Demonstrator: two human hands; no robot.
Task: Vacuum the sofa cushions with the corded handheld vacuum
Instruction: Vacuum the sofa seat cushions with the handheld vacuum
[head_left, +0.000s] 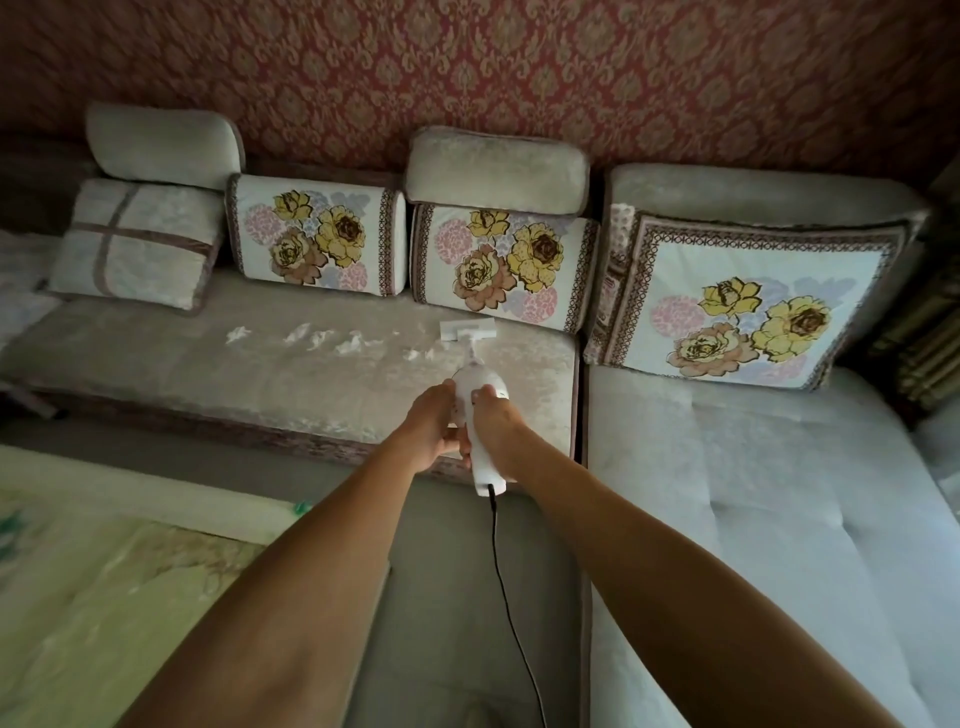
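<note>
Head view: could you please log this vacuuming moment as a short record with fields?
tool: white handheld vacuum, nozzle on the seat cushion
left hand: gripping the vacuum body from the left
right hand: wrapped around the handle
cord: black, trails from the handle's rear towards the camera
debris: white scraps in a row left of the nozzle
back cushions: floral cushions upright against the wall
</note>
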